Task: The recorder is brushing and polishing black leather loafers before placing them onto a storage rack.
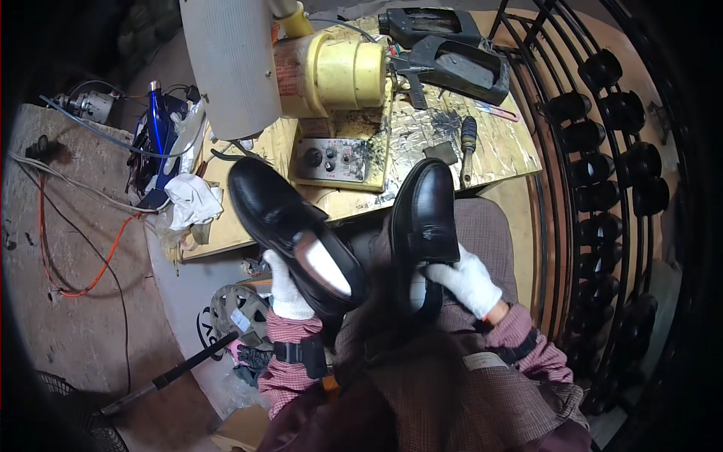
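My left hand [288, 290], in a white glove, is closed on the side of a black leather loafer [275, 207]. That shoe is tilted with its toe up to the left, and its pale insole faces me. In my gloved right hand [468, 282] is a second black loafer [425, 207], gripped near its opening, toe pointing away from me. A dark blur in front covers part of its heel. Both shoes are held above my lap, just before the table's near edge.
A yellow machine [350, 71] with a control panel [330, 160] stands on the worktable [504, 154]. A screwdriver-like handled tool [468, 147] and black cut-open containers [467, 68] lie there. At right is a rack of black shoes [599, 196]. A white cloth [193, 201] and blue bottle [157, 124] sit left.
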The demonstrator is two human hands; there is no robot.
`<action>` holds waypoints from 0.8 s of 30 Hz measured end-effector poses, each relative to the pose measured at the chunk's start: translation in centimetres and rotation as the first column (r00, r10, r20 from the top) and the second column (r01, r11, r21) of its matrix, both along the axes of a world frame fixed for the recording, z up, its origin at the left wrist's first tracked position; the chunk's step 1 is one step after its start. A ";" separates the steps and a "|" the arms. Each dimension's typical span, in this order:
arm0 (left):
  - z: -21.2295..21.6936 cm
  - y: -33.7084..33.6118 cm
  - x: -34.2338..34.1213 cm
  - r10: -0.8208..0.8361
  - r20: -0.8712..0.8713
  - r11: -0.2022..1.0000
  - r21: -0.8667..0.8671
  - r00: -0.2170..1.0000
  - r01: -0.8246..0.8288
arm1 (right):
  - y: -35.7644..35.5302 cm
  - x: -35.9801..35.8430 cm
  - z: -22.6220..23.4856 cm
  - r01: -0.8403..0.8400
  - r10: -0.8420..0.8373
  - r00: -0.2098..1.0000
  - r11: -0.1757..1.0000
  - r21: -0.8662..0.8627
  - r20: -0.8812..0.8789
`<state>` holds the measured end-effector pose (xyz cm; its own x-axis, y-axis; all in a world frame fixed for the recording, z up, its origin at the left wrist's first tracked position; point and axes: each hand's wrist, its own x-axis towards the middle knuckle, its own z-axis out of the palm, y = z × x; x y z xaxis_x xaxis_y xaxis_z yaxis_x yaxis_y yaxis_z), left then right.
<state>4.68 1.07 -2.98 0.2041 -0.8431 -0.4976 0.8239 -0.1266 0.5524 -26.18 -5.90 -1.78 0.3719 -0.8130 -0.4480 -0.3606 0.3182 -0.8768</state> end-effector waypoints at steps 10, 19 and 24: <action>-1.3 1.5 -7.4 -0.158 -0.061 0.987 0.004 0.986 0.159 | 3.2 -5.9 4.4 0.243 -0.093 0.921 0.895 -0.374 0.377; -0.2 -2.3 -14.1 -0.661 0.052 0.746 0.146 0.748 0.649 | 3.7 -6.5 8.3 0.009 -0.031 0.998 0.942 -0.334 -0.061; 2.1 -4.9 -15.8 -0.719 0.396 0.620 -0.005 0.571 0.784 | 6.7 -17.6 10.8 0.012 -0.270 0.911 0.774 -0.633 -0.312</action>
<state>-11.11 -3.80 -0.92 -0.4246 -0.8256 -0.3717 0.2380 -0.4979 0.8340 -43.74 0.84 8.98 0.1445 -0.9861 0.0817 -0.6863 -0.1594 -0.7097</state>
